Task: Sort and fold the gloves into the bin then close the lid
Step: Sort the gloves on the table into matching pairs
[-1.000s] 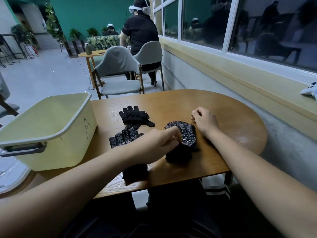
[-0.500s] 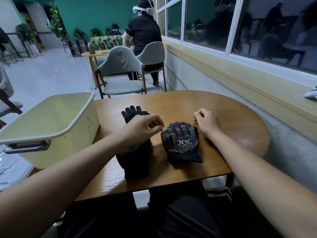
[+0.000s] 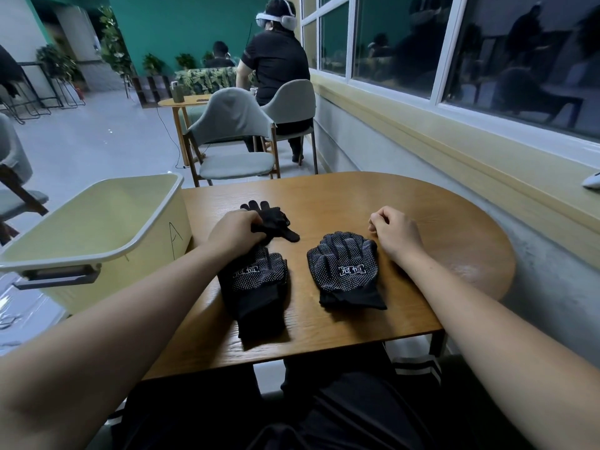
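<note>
**Left hand takes the plain glove**

The left hand (image 3: 235, 232) had its fingers curled round the plain black glove (image 3: 274, 219), which lay toward the far middle of the table (image 3: 422, 206). That glove's fingers pointed away and its thumb pointed right. The right hand (image 3: 394, 232) rested clenched on the wood, holding nothing. Nearer lay the left dotted glove (image 3: 256, 287) and the right dotted glove (image 3: 344, 271), both lengthwise near to far, cuffs nearest. The open bin (image 3: 97, 228) stood at the left edge.

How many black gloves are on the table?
3 visible: a plain black glove at the back, gripped by the left hand; a white-dotted black glove under that wrist; another dotted glove beside the right hand. More may lie stacked.
</note>
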